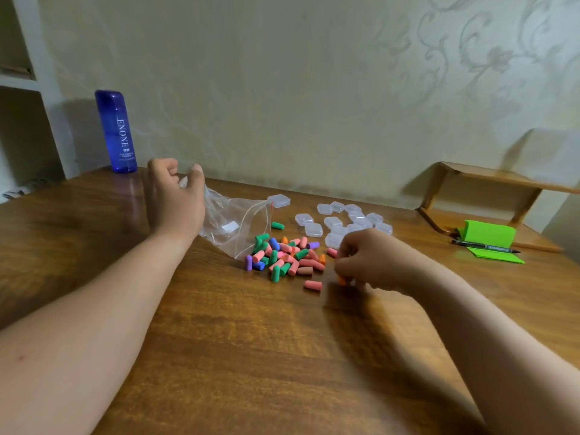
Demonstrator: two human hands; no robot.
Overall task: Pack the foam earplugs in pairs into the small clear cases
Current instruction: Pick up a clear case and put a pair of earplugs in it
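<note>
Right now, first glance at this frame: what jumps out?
The heap of multicoloured foam earplugs in the middle of the wooden table grabs the eye, spilled at the mouth of a clear zip bag that the left hand holds up by its far end. Just right of the heap, the right hand pinches an orange earplug, with a cluster of small clear cases behind it. A tall blue bottle stands at the back left corner.

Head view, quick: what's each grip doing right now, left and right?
Left grip: closed, pinching one end of the clear zip bag.
Right grip: closed, pinching an orange earplug.
</note>
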